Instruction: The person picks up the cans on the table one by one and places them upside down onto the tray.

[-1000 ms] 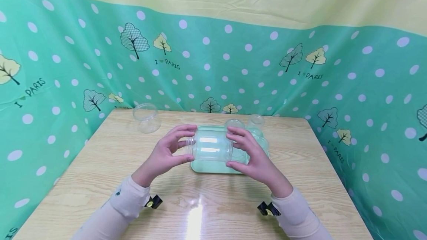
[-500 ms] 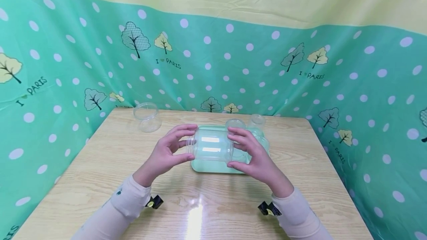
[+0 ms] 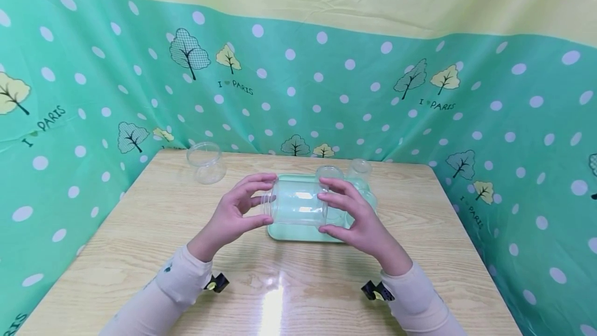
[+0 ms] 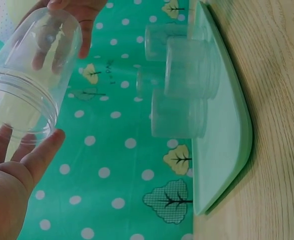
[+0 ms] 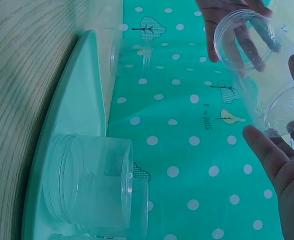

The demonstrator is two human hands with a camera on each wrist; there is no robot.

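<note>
A clear plastic jar (image 3: 298,209) lies sideways in the air over the front of a green tray (image 3: 284,233). My left hand (image 3: 242,206) grips its threaded mouth end, thumb below and fingers above. The base end sits between the thumb and fingers of my right hand (image 3: 354,217). No lid shows on the mouth in the left wrist view, and the jar looks empty. Behind it, several smaller clear jars (image 4: 189,70) stand on the tray, mouth down, partly hidden by the right hand in the head view.
At the back left of the wooden table (image 3: 140,232) stands another clear container (image 3: 208,170) with a wide top part. One more small clear jar (image 3: 360,167) shows at the back, right of centre. A green dotted curtain (image 3: 308,77) encloses the table's back and sides.
Both hands keep hold of the jar in nearly the same place. Light glints on it have shifted right, and the right fingers have moved slightly. The head view has tilted down a little.
</note>
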